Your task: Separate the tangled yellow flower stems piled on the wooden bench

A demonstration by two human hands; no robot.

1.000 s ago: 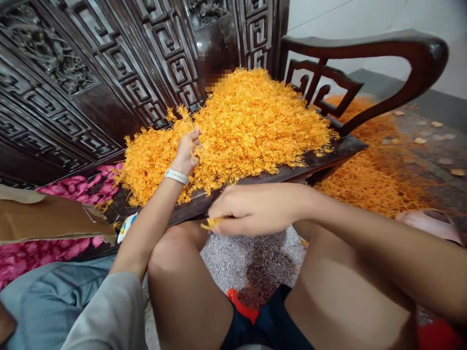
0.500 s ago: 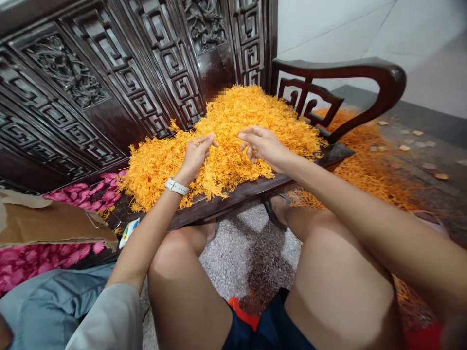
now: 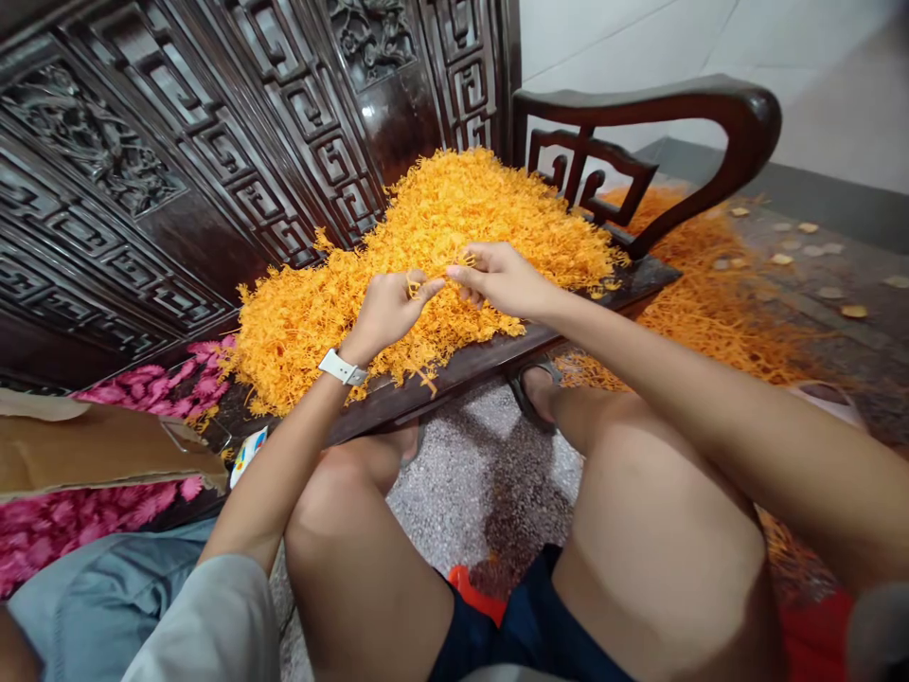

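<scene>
Dark carved wood filled the back of the head view, the tall backrest (image 3: 191,227) of a bench (image 3: 475,365), with a pale wall (image 3: 639,57) off to the right. And what a heap on that seat! One yellow pile (image 3: 454,213) of small frilly pieces leaned against the backrest and spread almost to the front edge, just beyond the hands.

Now the hands, close together over the near side of it! The left hand (image 3: 387,311) was pinched, thumb to fingers, on a small yellow piece (image 3: 414,284). The right hand (image 3: 507,279) reached across with bent fingers, its thumb tip beside the left thumb; a yellow strand showed there, but whether the fingers gripped it, I could not tell.

Fine fingertip work, this: a light pinch looked best, wrists steady, both thumbs in sight, since such thin frills would likely crush or snag under a hard squeeze.

Edges, then! The front lip ran right below the forearms, one loose bit (image 3: 430,384) dangling over it, so a careless sleeve might sweep more down. The curved armrest (image 3: 739,104) bounded the right end; a cardboard box (image 3: 106,440) and pink pieces (image 3: 170,379) crowded the left. The easiest room for the elbows lay toward the body, above the speckled floor (image 3: 454,474) between the knees.
</scene>
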